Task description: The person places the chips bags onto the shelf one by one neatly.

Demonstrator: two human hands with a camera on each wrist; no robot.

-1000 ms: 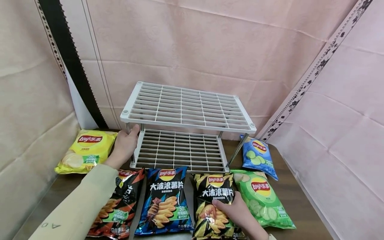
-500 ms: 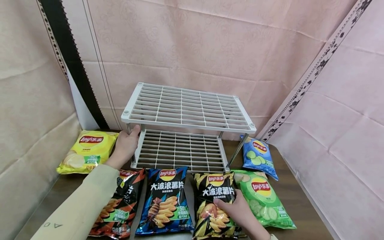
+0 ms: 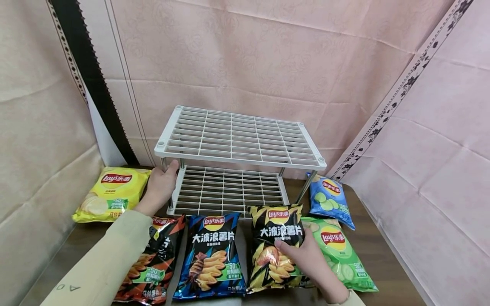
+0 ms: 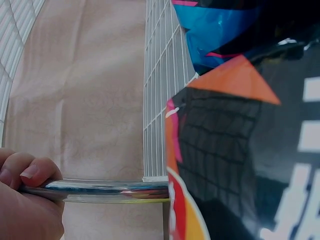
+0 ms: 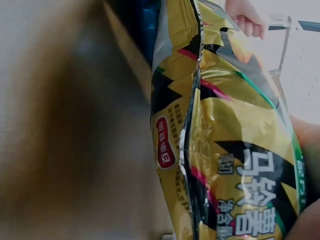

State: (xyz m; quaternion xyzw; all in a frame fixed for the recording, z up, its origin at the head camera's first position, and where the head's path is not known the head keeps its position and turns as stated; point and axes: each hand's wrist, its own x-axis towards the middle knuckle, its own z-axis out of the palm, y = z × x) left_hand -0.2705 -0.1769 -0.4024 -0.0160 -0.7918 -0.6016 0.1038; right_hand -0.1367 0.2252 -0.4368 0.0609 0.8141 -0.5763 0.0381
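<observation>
At the front left post (image 4: 110, 191) of a white two-tier rack (image 3: 241, 136), my left hand (image 3: 160, 187) grips the metal, fingers and thumb curled round it in the left wrist view. My right hand (image 3: 302, 257) holds a black and gold bag of chips (image 3: 269, 255) by its right side, thumb on the front and the other fingers hidden behind. The bag's top overlaps the front edge of the lower tier (image 3: 229, 191) in the head view. Its bottom seam and gold face fill much of the right wrist view.
A blue-black chip bag (image 3: 210, 263) and a red-black one (image 3: 153, 263) lie left of the held bag. Green (image 3: 340, 255) and light blue (image 3: 330, 199) bags lie right, a yellow one (image 3: 115, 191) at far left. Pink cloth (image 3: 245, 51) hangs behind the rack.
My right hand has lifted the black and gold chip bag a little, up and toward the rack. The left hand has stayed on the post.
</observation>
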